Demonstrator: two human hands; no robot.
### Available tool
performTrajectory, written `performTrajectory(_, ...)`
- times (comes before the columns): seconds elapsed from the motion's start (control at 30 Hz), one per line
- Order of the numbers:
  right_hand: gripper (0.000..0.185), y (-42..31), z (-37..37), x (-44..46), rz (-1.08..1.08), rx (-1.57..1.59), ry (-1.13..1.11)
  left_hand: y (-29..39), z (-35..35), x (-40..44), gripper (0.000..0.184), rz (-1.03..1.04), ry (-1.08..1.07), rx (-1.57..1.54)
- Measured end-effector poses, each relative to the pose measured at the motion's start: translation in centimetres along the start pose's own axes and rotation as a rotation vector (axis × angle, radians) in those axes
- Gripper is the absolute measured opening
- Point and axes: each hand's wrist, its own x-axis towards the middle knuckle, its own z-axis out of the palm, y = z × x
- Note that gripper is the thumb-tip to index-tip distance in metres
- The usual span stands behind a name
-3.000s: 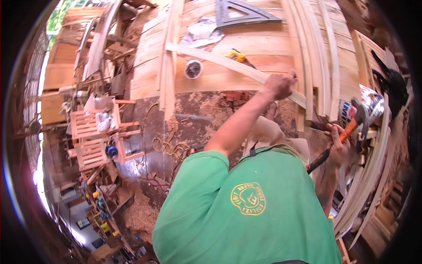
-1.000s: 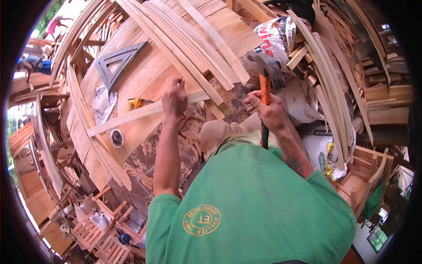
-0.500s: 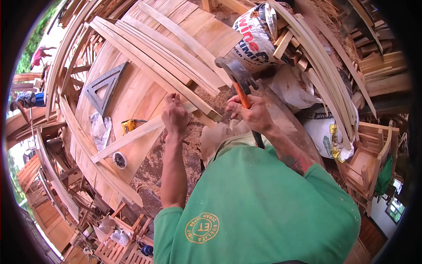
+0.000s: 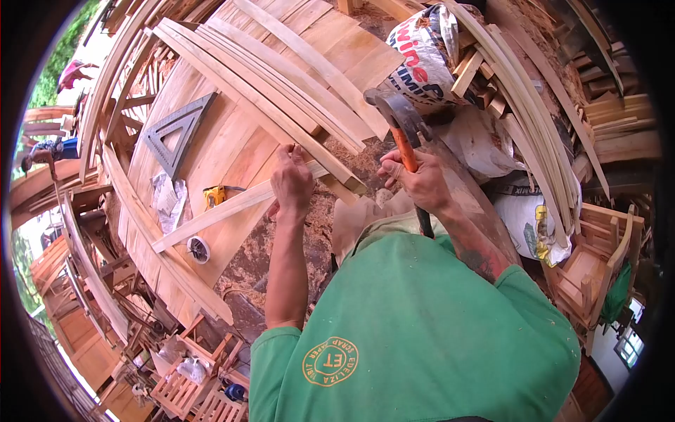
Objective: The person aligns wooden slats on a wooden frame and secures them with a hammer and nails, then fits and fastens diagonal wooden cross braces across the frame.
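Note:
My right hand [image 4: 426, 184] is wrapped round the orange and black handle of a hammer [image 4: 404, 141], its dark metal head raised and pointing away from me. My left hand [image 4: 292, 184] is closed over the near end of a pale wooden strip [image 4: 218, 216], fingertips pinched together beside a longer batten [image 4: 260, 112]. Whatever sits between those fingertips is too small or hidden to make out. The strip runs leftward across a broad panel of joined boards [image 4: 239, 151].
On the panel lie a speed square [image 4: 179, 133], a yellow tape measure [image 4: 214, 196], a crumpled plastic bag [image 4: 169, 202] and a small round container [image 4: 198, 250]. A printed sack [image 4: 422, 60] of wood offcuts stands at the back right. Another person [image 4: 53, 151] is far left.
The whole view has shifted slightly, so things appear a little further right. Both hands keep nearly the same pose, with the hammer still raised in the right.

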Motion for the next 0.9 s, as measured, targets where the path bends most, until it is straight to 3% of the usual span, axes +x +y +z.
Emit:
performTrajectory(0.2,0.021,0.4,-0.3,0.3,-0.060,0.012,-0.002,0.4,-0.3,0.0,0.026,-0.047,-0.021,-0.040)
performTrajectory(0.7,0.019,-1.1,-0.6,0.3,0.084,-0.045,-0.001,0.1,-0.3,-0.2,0.028,0.000,0.005,-0.040)
performTrajectory(0.8,0.019,-1.2,-0.5,0.4,0.083,-0.049,-0.003,0.1,-0.3,-0.1,0.022,-0.106,-0.069,-0.124)
performTrajectory(0.9,0.019,-1.4,-0.4,0.3,0.054,-0.038,0.016,0.0,-0.3,0.0,0.022,-0.027,-0.011,-0.091)
